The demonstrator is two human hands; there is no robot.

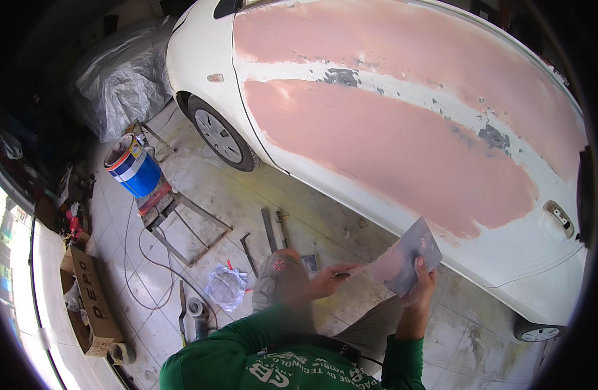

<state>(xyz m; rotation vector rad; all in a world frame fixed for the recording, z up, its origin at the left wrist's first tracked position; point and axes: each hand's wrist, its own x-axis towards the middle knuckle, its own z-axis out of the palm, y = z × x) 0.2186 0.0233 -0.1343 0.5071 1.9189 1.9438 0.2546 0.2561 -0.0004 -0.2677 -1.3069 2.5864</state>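
Gripping a grey board (403, 274) in the right hand (418, 292), thumb over its face, right in front of the white car (370, 205). Closing the left hand (326, 281) on what looks like a small spreader (355, 269), pointed at the board's left edge; hard to tell if touching. Smeared with pink paste (385, 265), that board!

Now out to the floor: crowded by one metal stand (201, 229) near the front wheel (216, 130), carrying one blue bucket (140, 177). Looping beside it, a thin hose (134, 279). Near the left knee, one crumpled plastic bag (226, 287), one grey can (196, 308) and a bent bar (247, 253). Over by the wall, one cardboard box (91, 305); beyond the car's front, a silver cover (123, 91).

Counting on the car: two big pink patches (383, 149), two larger grey spots (341, 77) between them, two wheels in view.

And lettering: dark and bold on the box, white across the green shirt (247, 364), too small to read on the bucket's label.
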